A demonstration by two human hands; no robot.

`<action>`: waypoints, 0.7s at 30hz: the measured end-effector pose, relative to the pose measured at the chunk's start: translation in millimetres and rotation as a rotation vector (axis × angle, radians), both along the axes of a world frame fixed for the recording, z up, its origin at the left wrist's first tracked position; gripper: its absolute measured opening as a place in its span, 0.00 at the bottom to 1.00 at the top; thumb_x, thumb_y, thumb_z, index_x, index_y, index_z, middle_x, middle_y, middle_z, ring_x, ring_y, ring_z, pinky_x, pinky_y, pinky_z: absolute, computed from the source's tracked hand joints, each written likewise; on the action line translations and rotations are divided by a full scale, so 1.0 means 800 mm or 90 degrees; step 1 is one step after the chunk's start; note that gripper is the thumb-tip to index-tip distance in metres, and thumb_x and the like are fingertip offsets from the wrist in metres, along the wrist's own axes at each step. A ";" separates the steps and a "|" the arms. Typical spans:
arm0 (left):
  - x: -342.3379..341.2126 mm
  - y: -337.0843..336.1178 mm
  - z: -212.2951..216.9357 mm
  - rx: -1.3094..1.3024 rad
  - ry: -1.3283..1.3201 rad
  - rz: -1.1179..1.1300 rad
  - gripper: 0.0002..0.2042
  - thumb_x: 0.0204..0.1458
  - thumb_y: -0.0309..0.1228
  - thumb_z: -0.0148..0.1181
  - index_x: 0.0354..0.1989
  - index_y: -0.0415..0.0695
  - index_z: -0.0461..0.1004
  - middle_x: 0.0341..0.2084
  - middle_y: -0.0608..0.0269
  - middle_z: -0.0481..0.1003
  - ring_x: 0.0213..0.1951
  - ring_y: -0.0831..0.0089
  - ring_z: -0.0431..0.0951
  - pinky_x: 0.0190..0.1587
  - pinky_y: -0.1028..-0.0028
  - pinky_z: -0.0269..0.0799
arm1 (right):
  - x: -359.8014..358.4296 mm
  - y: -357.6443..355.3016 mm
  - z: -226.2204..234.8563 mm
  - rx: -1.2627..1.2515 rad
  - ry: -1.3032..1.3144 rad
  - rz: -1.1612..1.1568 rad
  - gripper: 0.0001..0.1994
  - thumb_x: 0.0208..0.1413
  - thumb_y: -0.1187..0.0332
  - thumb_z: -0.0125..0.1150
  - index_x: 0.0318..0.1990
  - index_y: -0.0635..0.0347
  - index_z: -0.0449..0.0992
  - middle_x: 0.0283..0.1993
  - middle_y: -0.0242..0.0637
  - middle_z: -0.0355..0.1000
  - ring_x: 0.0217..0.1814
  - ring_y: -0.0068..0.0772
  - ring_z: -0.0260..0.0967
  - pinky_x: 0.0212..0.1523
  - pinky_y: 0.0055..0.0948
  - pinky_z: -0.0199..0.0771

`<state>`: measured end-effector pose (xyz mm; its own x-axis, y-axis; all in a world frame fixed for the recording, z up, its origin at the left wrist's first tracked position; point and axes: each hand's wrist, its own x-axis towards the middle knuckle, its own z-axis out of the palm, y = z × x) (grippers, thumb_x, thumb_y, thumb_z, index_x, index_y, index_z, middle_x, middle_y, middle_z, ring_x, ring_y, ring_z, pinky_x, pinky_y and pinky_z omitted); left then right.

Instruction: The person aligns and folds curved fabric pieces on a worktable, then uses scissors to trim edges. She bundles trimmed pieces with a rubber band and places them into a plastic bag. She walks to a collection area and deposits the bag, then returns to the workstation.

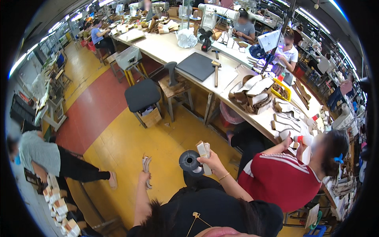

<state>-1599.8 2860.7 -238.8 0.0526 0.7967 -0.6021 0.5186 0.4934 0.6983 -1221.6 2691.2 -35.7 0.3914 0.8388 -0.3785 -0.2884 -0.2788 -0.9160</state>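
Note:
Out over the yellow floor, my left hand [144, 177] is closed round a bundle of thin, curved grey-brown strips [147, 164]. My right hand [213, 162] grips a small stack of flat white and tan pieces [203, 150], which look like leather or lining. Beside its thumb is a dark grey round spool [183, 161] with a hole in the middle and something white under its rim. Whether the right hand also holds this spool, or only touches it, I cannot tell.
A co-worker in a red shirt [276, 179] sits close on my right at a long white worktable [158, 49]. On it lie a black slab [198, 66], a hammer [216, 74], cut pieces [258, 93] and a yellow basket [290, 94]. A black-seated stool [142, 94] stands ahead; another person [41, 152] is at left.

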 end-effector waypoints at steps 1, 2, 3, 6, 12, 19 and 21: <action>0.019 0.011 0.002 -0.035 -0.017 -0.013 0.10 0.47 0.22 0.55 0.39 0.32 0.70 0.20 0.54 0.75 0.19 0.67 0.76 0.22 0.68 0.73 | 0.012 0.028 -0.009 0.003 -0.036 -0.005 0.21 0.44 0.75 0.70 0.47 0.62 0.70 0.40 0.32 0.71 0.39 0.24 0.71 0.37 0.28 0.75; 0.030 0.018 0.006 -0.073 -0.031 -0.025 0.09 0.47 0.21 0.54 0.38 0.33 0.70 0.20 0.55 0.75 0.19 0.67 0.75 0.22 0.68 0.73 | 0.020 0.055 -0.003 -0.021 0.014 -0.002 0.21 0.43 0.76 0.70 0.47 0.62 0.71 0.41 0.32 0.72 0.40 0.23 0.71 0.40 0.28 0.74; 0.038 0.022 0.011 -0.149 -0.024 -0.023 0.08 0.48 0.22 0.54 0.36 0.34 0.70 0.19 0.56 0.74 0.18 0.67 0.75 0.22 0.67 0.73 | 0.029 0.080 0.000 -0.014 -0.008 -0.013 0.22 0.43 0.76 0.70 0.47 0.62 0.71 0.41 0.32 0.72 0.40 0.23 0.71 0.40 0.27 0.74; 0.034 0.044 0.021 -0.282 -0.003 -0.023 0.06 0.49 0.23 0.53 0.35 0.35 0.70 0.19 0.57 0.73 0.18 0.66 0.74 0.22 0.67 0.73 | 0.061 0.164 0.003 0.009 -0.115 -0.049 0.21 0.43 0.76 0.70 0.47 0.63 0.70 0.41 0.32 0.72 0.38 0.23 0.70 0.41 0.27 0.73; 0.017 0.169 0.010 -0.276 0.030 -0.029 0.06 0.50 0.25 0.54 0.34 0.37 0.70 0.18 0.58 0.72 0.19 0.65 0.74 0.24 0.66 0.73 | 0.125 0.317 0.059 0.066 -0.059 -0.138 0.23 0.46 0.75 0.68 0.50 0.63 0.67 0.38 0.34 0.71 0.34 0.24 0.71 0.31 0.26 0.78; 0.123 0.429 0.019 -0.214 -0.005 -0.122 0.05 0.50 0.27 0.54 0.33 0.38 0.71 0.18 0.59 0.71 0.20 0.65 0.75 0.26 0.65 0.72 | 0.142 0.430 0.042 0.139 0.062 -0.311 0.25 0.47 0.74 0.69 0.53 0.61 0.65 0.42 0.32 0.70 0.40 0.24 0.71 0.34 0.29 0.79; 0.157 0.505 0.036 -0.189 -0.004 -0.159 0.05 0.50 0.27 0.54 0.32 0.39 0.71 0.18 0.59 0.71 0.21 0.64 0.75 0.26 0.65 0.72 | 0.146 0.456 0.032 0.111 -0.003 -0.341 0.24 0.47 0.74 0.68 0.52 0.61 0.66 0.42 0.33 0.70 0.40 0.23 0.70 0.35 0.28 0.79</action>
